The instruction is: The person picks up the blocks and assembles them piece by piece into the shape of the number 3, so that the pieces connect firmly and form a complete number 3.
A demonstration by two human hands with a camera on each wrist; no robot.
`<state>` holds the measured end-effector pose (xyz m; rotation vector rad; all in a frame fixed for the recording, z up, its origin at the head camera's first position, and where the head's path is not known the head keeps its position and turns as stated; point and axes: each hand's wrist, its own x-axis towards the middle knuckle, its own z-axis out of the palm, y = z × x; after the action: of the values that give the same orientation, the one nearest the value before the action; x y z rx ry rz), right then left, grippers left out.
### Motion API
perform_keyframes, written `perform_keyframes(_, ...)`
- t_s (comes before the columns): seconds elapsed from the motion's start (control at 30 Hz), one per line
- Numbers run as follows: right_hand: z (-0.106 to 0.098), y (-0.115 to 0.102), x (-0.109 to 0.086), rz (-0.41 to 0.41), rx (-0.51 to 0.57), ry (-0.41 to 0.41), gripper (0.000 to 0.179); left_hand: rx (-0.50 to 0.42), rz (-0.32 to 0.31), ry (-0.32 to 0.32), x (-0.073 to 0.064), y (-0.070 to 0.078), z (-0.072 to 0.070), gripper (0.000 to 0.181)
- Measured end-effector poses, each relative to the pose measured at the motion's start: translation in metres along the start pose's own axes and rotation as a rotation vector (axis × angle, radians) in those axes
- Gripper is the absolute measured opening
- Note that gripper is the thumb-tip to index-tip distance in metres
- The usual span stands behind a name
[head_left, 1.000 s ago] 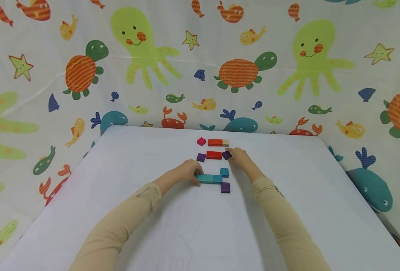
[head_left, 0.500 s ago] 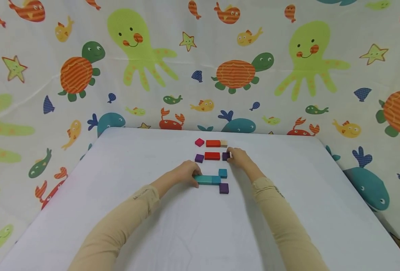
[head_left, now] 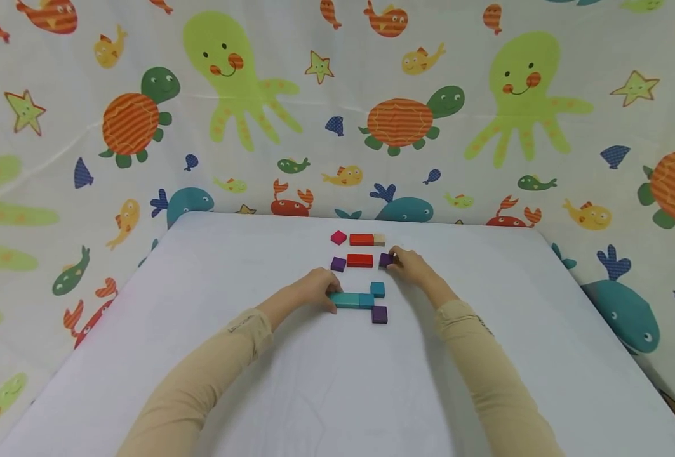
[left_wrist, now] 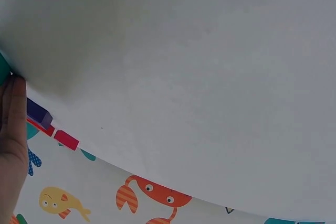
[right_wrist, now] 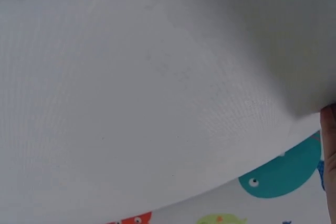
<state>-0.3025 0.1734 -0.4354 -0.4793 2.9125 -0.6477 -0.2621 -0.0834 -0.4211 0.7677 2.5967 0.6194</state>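
Observation:
In the head view my left hand [head_left: 317, 289] grips the left end of a long teal block [head_left: 345, 300] between thumb and fingers. A blue block [head_left: 366, 301] continues that bar on the right. Further back, my right hand [head_left: 411, 265] pinches a small purple block [head_left: 385, 260], a short gap right of a long red block [head_left: 360, 261]. Another purple block [head_left: 338, 264] lies at the red block's left end. The left wrist view catches my fingers [left_wrist: 16, 108] at its edge, by a sliver of teal. Only fingers [right_wrist: 329, 145] show in the right wrist view.
Behind stand a pink block [head_left: 338, 237], turned cornerwise, an orange-red block [head_left: 361, 239] and a cream block [head_left: 380, 240] against it. Nearer, a blue square block [head_left: 377, 289] and a purple square block [head_left: 380, 315] flank the bar's right end. A printed curtain [head_left: 337, 158] backs the white table [head_left: 291, 393].
The purple block in my right hand has turned from skewed to squared, then shifted a little right, away from the red block. My left hand stays on the teal block.

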Motion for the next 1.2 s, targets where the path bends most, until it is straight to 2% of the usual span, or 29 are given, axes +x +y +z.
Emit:
perform_keyframes(0.17, -0.004, 0.0, -0.004, -0.027, 0.024, 0.003, 0.033, 0.012, -0.006, -0.005, 0.001, 0.001, 0.0, 0.038)
perform_keyframes(0.4, -0.009, -0.006, -0.01, -0.023, 0.041, 0.024, 0.036, 0.027, -0.004, 0.01, -0.001, 0.0, -0.004, 0.038)
perform_keyframes(0.57, -0.012, -0.008, -0.017, -0.059, 0.039, 0.05, 0.036, 0.012, -0.015, -0.008, 0.001, -0.002, -0.002, 0.038)
perform_keyframes(1.0, -0.022, -0.017, -0.038, -0.118, 0.186, 0.166, 0.034, -0.006, 0.01, -0.011, 0.005, 0.002, 0.004, 0.038)
perform_keyframes(1.2, -0.023, -0.024, -0.049, -0.138, 0.201, 0.164, 0.033, -0.001, -0.014, -0.002, 0.0, 0.002, 0.0, 0.04)
